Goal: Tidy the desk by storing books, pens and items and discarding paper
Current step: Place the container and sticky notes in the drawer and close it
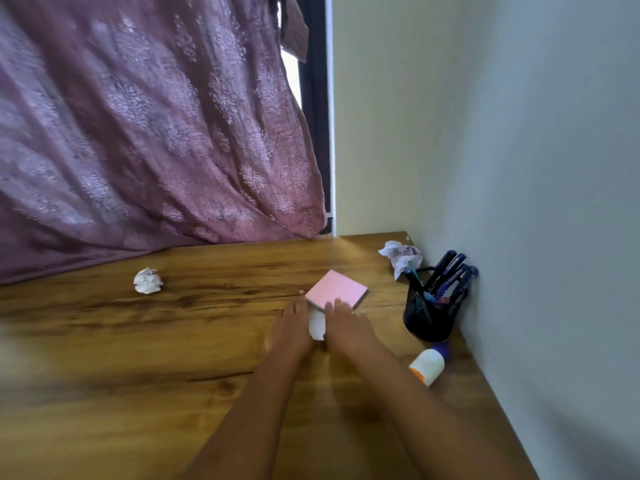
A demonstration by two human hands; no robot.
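Blurred white lump [317,324], perhaps crumpled paper

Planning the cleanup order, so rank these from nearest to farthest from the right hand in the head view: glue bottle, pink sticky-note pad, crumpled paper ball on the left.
1. pink sticky-note pad: just ahead, under the fingertips of the right hand.
2. glue bottle: lying to the right, near the wall.
3. crumpled paper ball: far off to the left.
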